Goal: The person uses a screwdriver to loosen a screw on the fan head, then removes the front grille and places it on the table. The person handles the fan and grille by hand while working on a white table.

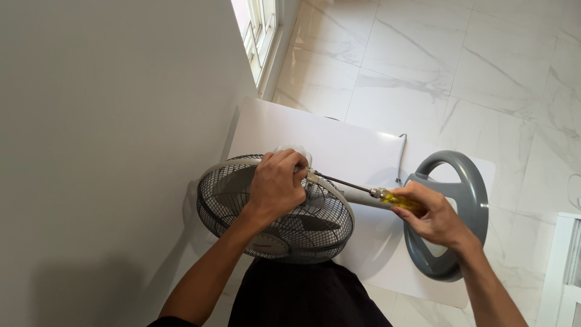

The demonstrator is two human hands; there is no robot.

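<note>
A pedestal fan lies on its side over a white sheet [339, 142] on the floor. Its round wire cage [242, 200] with grey blades inside faces up at me. My left hand [277, 184] rests on the cage's upper rim, fingers closed around it next to the white motor housing [296, 150]. My right hand [431, 213] grips a screwdriver by its yellow handle [400, 200]. The dark shaft [342, 181] runs left, and its tip meets the rim right beside my left fingers. The fan's grey ring-shaped base [469, 200] lies under and beyond my right hand.
A white wall fills the left side, with a window [257, 30] at the top. Marble floor tiles [436, 54] spread beyond the sheet. A thin cord [400, 154] runs along the sheet near the fan's pole. A white frame [566, 266] stands at the right edge.
</note>
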